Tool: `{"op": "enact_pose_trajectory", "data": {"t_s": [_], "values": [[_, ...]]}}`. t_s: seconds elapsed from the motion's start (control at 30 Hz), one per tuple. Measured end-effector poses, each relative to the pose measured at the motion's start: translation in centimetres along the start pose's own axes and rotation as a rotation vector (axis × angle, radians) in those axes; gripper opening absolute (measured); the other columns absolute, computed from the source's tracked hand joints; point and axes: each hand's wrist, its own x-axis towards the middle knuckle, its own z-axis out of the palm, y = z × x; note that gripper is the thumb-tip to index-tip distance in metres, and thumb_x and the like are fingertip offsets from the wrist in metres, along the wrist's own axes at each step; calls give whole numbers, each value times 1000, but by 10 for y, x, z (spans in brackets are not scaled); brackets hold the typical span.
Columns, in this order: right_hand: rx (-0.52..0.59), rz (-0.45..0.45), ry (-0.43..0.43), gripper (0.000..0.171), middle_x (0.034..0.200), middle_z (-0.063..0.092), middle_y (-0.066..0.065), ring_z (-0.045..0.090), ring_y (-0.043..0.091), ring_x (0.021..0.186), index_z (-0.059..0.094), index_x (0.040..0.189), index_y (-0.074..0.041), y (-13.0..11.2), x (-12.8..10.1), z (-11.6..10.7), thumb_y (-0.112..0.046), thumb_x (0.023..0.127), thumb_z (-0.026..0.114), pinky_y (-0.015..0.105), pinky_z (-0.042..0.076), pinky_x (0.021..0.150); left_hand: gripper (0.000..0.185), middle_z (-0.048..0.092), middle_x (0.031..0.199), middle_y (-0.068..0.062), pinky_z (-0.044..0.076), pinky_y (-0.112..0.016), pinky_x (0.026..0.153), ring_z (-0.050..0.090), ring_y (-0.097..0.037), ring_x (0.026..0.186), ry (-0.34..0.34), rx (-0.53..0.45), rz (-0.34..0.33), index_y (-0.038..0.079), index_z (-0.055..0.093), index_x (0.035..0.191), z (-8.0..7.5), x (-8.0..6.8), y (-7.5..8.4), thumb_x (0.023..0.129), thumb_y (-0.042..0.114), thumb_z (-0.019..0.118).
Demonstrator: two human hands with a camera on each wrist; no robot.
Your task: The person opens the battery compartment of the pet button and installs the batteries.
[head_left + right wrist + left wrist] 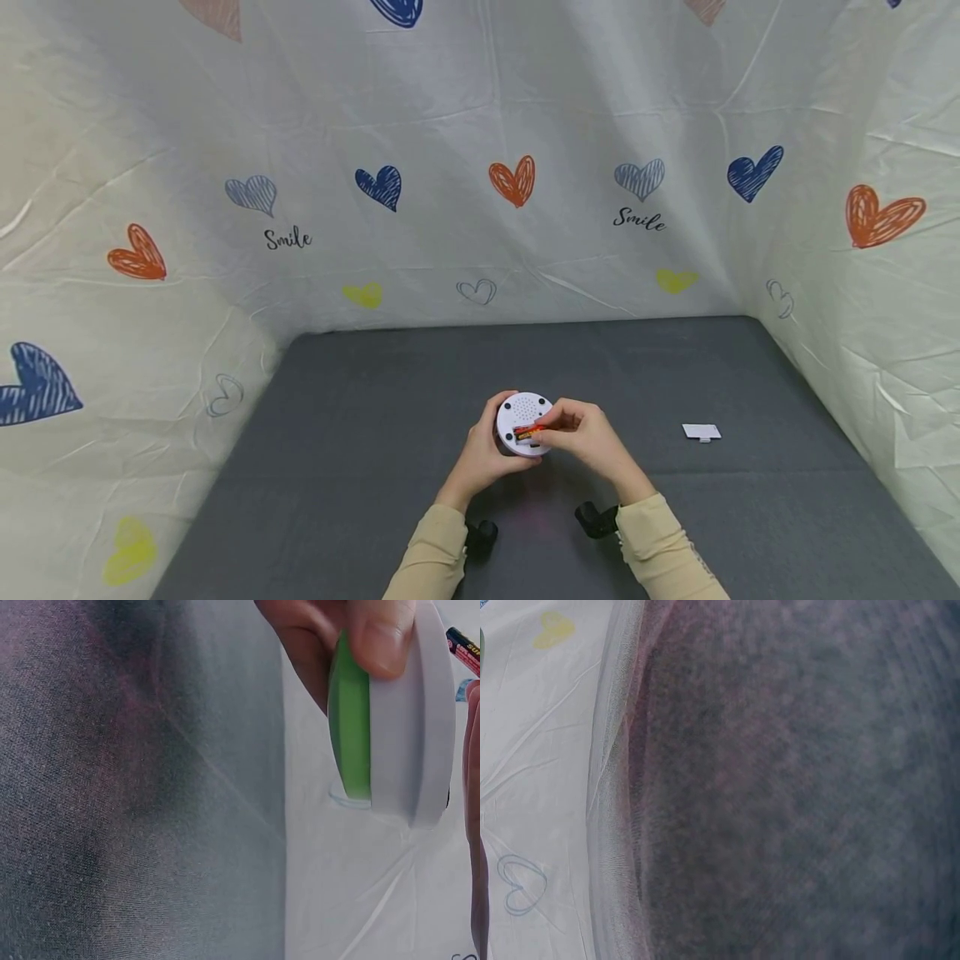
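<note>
1. gripping the round white device (522, 411) at its 9 o'clock side, the left hand (482, 447) holds it above the grey table (375, 417).
2. the right hand (592, 435) pinches a battery (528, 432) at the device's upturned face, its fingers covering the 3 o'clock edge.
3. a small white plate (702, 432) lies at the device's 3 o'clock, well apart.
4. heart-printed white cloth (435, 233) walls the table from 9 through 12 to 3.
5. black wrist pieces (482, 540) sit toward 7 and 5.
</note>
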Motion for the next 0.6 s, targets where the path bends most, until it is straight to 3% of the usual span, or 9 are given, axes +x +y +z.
{"op": "enact_pose_trajectory", "data": {"t_s": [0.3, 0.43, 0.6], "values": [[-70, 16, -6, 10, 90, 62, 12, 59, 18, 76, 63, 86, 3, -21, -4, 7, 1, 79, 71, 28, 49, 69, 90, 48, 126, -11, 47, -32, 83, 50, -23, 107, -2, 9, -11, 4, 30, 139, -1, 0, -1, 67, 6, 83], [-130, -22, 7, 11, 91, 63, 11, 60, 19, 77, 65, 85, 0, -7, 0, 5, -2, 78, 73, 28, 50, 69, 90, 49, 125, -11, 46, -32, 83, 50, -23, 107, 6, 31, -1, 3, 30, 138, -2, 0, -1, 66, 7, 83], [-295, -113, 40, 13, 87, 61, 2, 57, 15, 76, 69, 83, -9, 12, 6, 2, -10, 74, 78, 27, 49, 67, 90, 49, 124, -11, 45, -33, 84, 50, -23, 107, 13, 62, 6, 3, 31, 138, -3, 1, -2, 66, 9, 84]]}}
